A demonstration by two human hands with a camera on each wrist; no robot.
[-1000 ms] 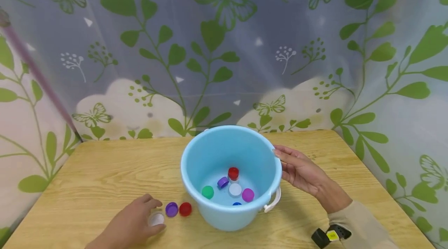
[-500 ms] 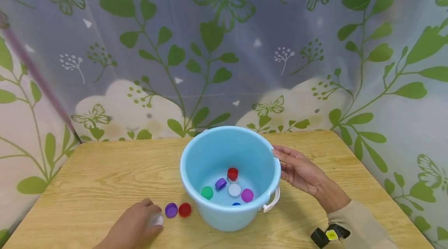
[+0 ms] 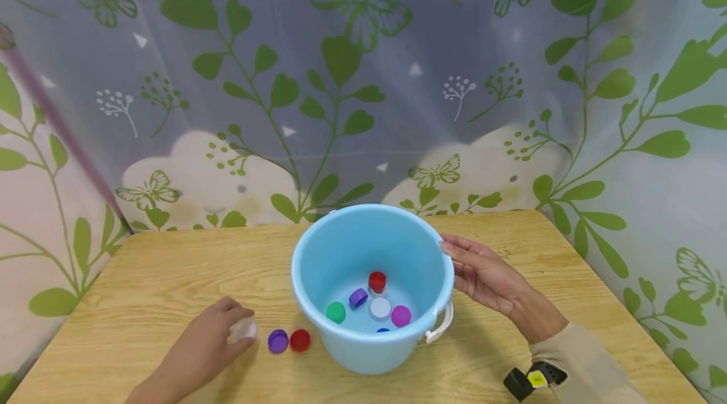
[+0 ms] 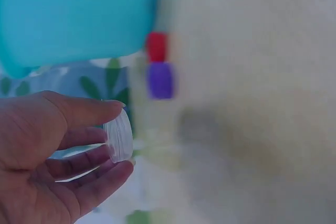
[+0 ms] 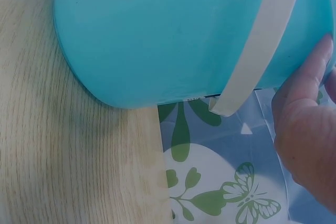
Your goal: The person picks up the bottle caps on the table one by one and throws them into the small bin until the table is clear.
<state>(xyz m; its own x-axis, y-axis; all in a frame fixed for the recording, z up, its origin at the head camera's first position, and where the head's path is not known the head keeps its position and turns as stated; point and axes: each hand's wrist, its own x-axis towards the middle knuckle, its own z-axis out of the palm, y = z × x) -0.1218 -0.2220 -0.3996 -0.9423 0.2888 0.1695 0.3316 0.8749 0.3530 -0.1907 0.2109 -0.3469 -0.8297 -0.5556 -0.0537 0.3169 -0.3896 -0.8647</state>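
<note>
My left hand [image 3: 207, 341] pinches a clear whitish cap [image 4: 119, 136] between thumb and fingertips, raised over the table's left side. To its right, a purple cap [image 3: 277, 341] and a red cap [image 3: 300, 340] lie side by side, hollow side up. A light blue bucket [image 3: 369, 353] stands upright at the middle. On its floor are several caps, among them a green cap [image 3: 336, 312], a white cap [image 3: 380, 308] and a magenta cap [image 3: 401, 316]. My right hand [image 3: 483, 274] holds the bucket's right rim, thumb at the edge and fingers against the outer wall.
The bucket's white handle [image 3: 442, 325] hangs down its right side. The wooden table [image 3: 187, 265] ends at a hanging sheet [image 3: 272, 164] printed with leaves and butterflies, at the back and both sides. A black wrist strap [image 3: 548, 374] sits on the right sleeve.
My left hand has closed on the whitish cap, lifted it and drawn it slightly left and back from the purple cap. The right hand and bucket stay nearly still.
</note>
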